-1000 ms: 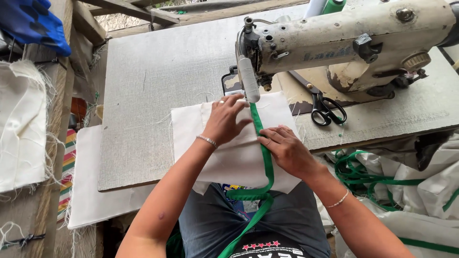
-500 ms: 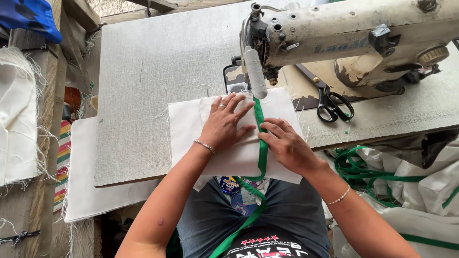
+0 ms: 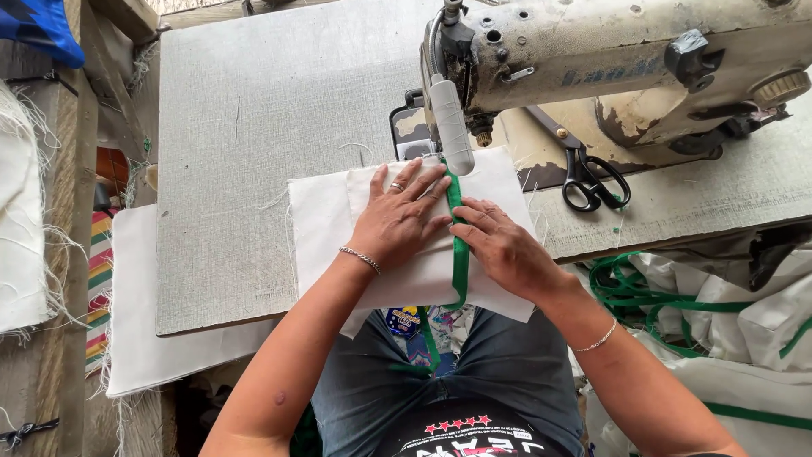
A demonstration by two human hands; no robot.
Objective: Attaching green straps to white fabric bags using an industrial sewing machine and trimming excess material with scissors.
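White cloth (image 3: 406,254): folded piece, flat on the grey table (image 3: 254,127), near edge overhanging toward the lap; far edge under the head of the sewing machine (image 3: 609,59).

Green tape (image 3: 459,245): narrow strip running front to back along the cloth, from under the needle area to the near edge, then hanging down over the lap.

Left hand (image 3: 397,224): palm down, fingers spread and flat on the cloth, just left of the tape; fingertips touch the tape near the machine. Open, pressing, grasping nothing. Ring on one finger, chain bracelet at the wrist.

Right hand (image 3: 503,245): palm down on the cloth just right of the tape, fingers together and lying against its edge. Pressing, not clenched on anything. Thin bracelet at the wrist.

Scissors (image 3: 584,173): black handles, lying on the machine bed, right of the cloth, apart from both hands.

Second cloth (image 3: 144,322): white, left of the table on a lower level.

Bags (image 3: 727,322): white with green tape, heaped at right, below the table.
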